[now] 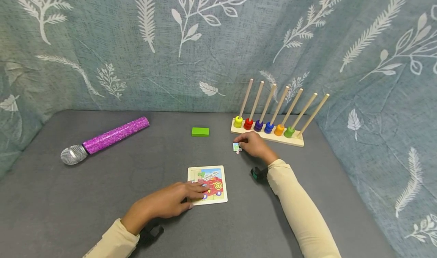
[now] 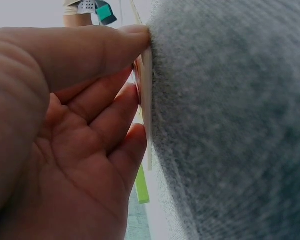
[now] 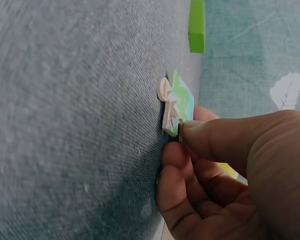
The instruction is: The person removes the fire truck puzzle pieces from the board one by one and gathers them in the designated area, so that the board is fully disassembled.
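A square wooden jigsaw puzzle (image 1: pixel 224 182) with a red fire truck picture lies on the dark table. My left hand (image 1: pixel 170 199) rests on its left part, fingers laid straight over the picture and covering some of it. In the left wrist view the thumb (image 2: pixel 135 37) touches the puzzle's edge, seen side-on. Farther right, my right hand (image 1: pixel 254 146) pinches a small puzzle piece (image 3: pixel 180 100) between thumb and fingers by one corner. This piece is green and light blue with a rounded tab, and it is at the table surface, slightly tilted in the right wrist view.
A wooden peg rack (image 1: pixel 269 136) with colored rings stands just behind my right hand. One green block (image 1: pixel 200 132) lies at the back middle. To the left is a microphone (image 1: pixel 116 136) with a glittery purple handle. Patterned cloth (image 1: pixel 164 79) hangs behind the table.
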{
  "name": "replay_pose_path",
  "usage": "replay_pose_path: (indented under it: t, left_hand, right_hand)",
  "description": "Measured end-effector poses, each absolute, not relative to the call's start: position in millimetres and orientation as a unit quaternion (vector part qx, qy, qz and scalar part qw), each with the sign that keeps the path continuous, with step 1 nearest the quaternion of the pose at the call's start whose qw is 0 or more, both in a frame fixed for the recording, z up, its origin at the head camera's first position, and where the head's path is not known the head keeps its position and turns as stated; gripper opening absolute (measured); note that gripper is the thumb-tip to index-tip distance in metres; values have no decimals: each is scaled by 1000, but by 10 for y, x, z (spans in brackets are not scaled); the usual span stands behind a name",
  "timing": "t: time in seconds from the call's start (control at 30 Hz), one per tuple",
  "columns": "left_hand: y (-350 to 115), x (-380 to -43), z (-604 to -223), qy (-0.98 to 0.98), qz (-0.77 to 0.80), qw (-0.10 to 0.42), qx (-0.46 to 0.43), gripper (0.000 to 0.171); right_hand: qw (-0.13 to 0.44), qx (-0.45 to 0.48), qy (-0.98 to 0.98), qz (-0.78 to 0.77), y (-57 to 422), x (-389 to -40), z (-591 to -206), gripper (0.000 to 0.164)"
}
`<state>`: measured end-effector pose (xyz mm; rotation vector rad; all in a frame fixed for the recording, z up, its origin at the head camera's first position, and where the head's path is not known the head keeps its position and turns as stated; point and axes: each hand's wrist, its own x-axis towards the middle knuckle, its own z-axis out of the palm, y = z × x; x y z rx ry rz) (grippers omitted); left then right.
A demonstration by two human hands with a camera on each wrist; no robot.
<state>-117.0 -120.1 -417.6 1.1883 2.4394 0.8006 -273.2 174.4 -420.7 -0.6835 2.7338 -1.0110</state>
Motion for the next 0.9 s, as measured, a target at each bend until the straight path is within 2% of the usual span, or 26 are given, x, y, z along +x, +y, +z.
replay_pose_path:
  t: [0.33, 0.57, 0.9]
  left_hand:
    - [-1198, -1160, -4200, 853, 279, 150, 414, 42]
    - [-1197, -1153, -4205, 855, 277, 136, 417, 39]
    - [-1196, -1168, -4219, 853, 278, 138, 419, 41]
  right_hand:
    - [44, -230, 917, -322, 1778, -2742, -4221, 18]
    - [48, -211, 916, -339, 1768, -2678, -4165, 19]
    - [61, -248, 904, -344, 1667, -2553, -4105, 21]
